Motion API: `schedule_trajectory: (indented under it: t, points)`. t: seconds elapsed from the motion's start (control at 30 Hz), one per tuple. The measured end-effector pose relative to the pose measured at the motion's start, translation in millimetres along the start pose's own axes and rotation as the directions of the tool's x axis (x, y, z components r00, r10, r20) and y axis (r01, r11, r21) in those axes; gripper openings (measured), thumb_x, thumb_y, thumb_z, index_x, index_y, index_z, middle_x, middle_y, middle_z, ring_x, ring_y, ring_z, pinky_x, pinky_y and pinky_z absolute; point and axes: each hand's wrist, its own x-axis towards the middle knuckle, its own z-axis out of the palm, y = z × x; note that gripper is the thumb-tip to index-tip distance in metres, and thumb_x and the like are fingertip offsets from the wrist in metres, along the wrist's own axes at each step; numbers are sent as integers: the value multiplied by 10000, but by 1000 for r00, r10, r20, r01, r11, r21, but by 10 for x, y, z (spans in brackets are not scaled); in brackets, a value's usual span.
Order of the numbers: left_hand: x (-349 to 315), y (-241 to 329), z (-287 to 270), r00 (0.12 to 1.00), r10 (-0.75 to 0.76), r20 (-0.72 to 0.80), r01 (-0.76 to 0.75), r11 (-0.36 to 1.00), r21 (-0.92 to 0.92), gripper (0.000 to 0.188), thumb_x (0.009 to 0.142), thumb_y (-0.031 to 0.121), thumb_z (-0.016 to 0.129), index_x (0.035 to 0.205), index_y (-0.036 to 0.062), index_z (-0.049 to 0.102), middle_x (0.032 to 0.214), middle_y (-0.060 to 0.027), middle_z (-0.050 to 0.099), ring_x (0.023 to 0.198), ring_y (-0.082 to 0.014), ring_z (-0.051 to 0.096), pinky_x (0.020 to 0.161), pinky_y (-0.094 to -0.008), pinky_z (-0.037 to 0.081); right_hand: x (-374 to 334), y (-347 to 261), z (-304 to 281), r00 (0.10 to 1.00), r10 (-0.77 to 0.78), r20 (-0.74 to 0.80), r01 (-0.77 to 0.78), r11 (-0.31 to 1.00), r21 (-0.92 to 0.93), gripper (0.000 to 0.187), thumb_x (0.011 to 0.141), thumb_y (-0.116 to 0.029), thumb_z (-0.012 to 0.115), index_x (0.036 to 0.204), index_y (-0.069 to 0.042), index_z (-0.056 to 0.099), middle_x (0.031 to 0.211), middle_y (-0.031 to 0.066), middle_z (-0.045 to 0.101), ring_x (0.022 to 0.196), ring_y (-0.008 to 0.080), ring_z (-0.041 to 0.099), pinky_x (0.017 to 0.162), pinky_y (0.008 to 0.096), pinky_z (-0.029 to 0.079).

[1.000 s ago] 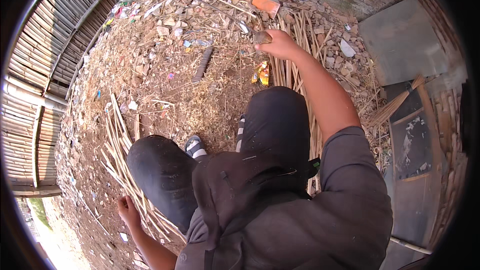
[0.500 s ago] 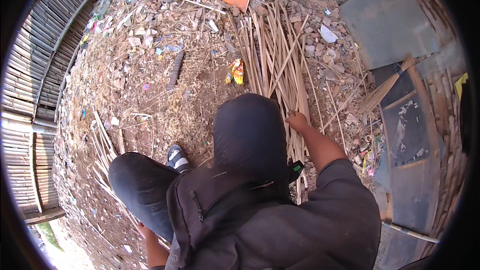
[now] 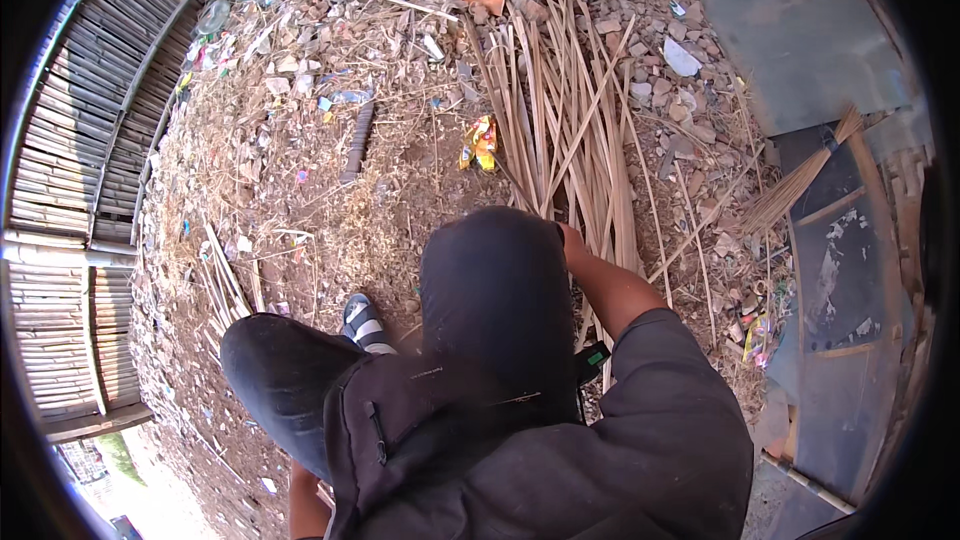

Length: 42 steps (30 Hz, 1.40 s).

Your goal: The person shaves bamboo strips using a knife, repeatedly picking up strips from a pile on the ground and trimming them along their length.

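My right hand (image 3: 573, 246) is beside the outer edge of my right knee (image 3: 490, 270), over the long pile of dry, split tan strips (image 3: 590, 160). The knee hides its fingers, so I cannot make out whether it holds anything. A thin dark stick (image 3: 517, 183) runs along the pile's left edge and disappears at the knee. Low on the left, my left hand (image 3: 302, 475) is mostly behind my left thigh, its fingers out of sight. More pale strips (image 3: 228, 275) lie on the ground beyond my left knee.
Rubble and litter cover the ground. A yellow-red wrapper (image 3: 481, 144) and a dark ridged piece (image 3: 357, 140) lie ahead. At right are a stick broom (image 3: 800, 180), a grey sheet (image 3: 810, 40) and dark panels (image 3: 835, 270). A bamboo wall (image 3: 95, 130) stands left.
My right hand has moved left and in toward the knee, and its fingers are now hidden. The left hand has slipped further behind the thigh. The view has shifted slightly.
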Motion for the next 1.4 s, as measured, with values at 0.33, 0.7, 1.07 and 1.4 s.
schedule_trajectory:
  t: [0.33,0.7,1.07,1.4]
  points:
    - [-188,66,-91,998,-35,-54,35,999,-4,335,985,374,594,1132,82,518,948,-57,605,768,-190,607,593,-326,482,229,-317,28,992,53,111,-38,991,-132,456,867,-437,595,1024,-14,661,1081,257,668,1058,456,618,884,506,486]
    - [-195,14,-3,998,-58,-7,57,998,-23,329,989,371,587,1144,91,511,946,-55,605,771,-190,607,596,-323,481,-41,-133,-536,959,203,-200,-249,938,-241,457,752,-275,700,1124,-18,631,1071,248,676,1056,411,640,917,473,497]
    - [-26,424,-125,994,-8,-109,-1,997,-81,324,993,369,580,1157,101,503,944,-52,606,775,-190,607,600,-321,481,-469,37,-1121,872,-32,-488,2,998,-61,297,780,-194,751,978,-8,630,749,125,644,696,282,634,693,411,497]
    - [718,1805,-573,816,511,-271,-548,833,-78,224,1024,330,558,1069,111,560,885,6,599,719,-79,568,599,-244,443,-882,-633,-1973,759,-188,-623,137,982,-130,300,811,-129,767,1033,2,614,777,73,659,663,171,600,653,340,494]
